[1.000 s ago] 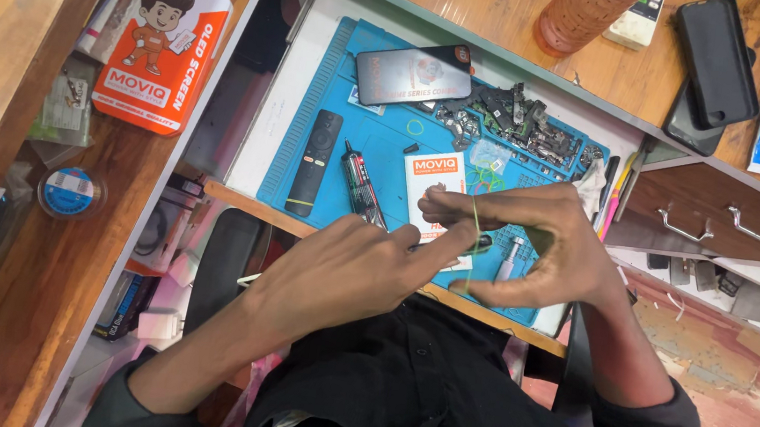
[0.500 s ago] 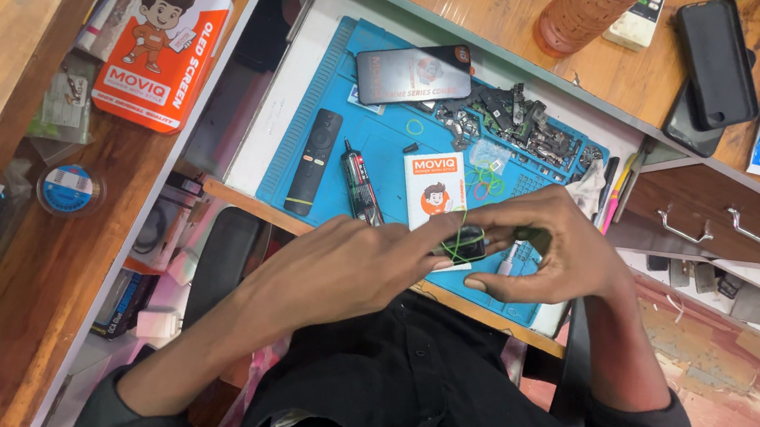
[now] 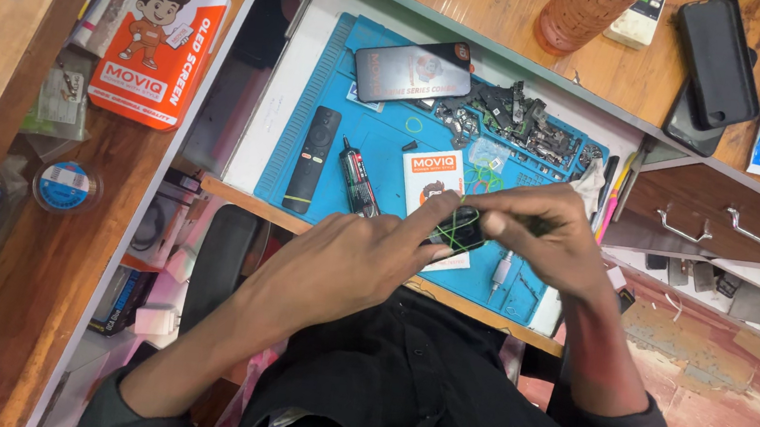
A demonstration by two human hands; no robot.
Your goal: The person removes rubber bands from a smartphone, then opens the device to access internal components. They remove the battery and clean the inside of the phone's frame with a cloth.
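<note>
- The small dark flat object crossed by thin green rubber bands [image 3: 456, 228] sits between the two hands, above the near edge of the blue silicone work mat [image 3: 378, 143].
- The left hand [image 3: 347, 262] comes in from the lower left, fingers stretched forward; its fingertips [image 3: 444, 209] press on the object's left end, so it is closed onto the object only at the tips.
- The right hand [image 3: 538, 228] arches over from the right, fingers curled, pinching the object's right end and a strand of green band.
- Most of the object is hidden under the fingers; its kind, full outline and underside cannot be made out.
- The white and orange printed card [image 3: 434, 191] lies on the mat just behind the hands, its lower part covered by them.
- The object's long axis seems to run roughly left to right, from one hand to the other; which end is the front cannot be told.
- Further back on the mat lie a black remote control [image 3: 312, 159], pointing away from the person, and a dark smartphone [image 3: 412, 71] lying crosswise.
</note>
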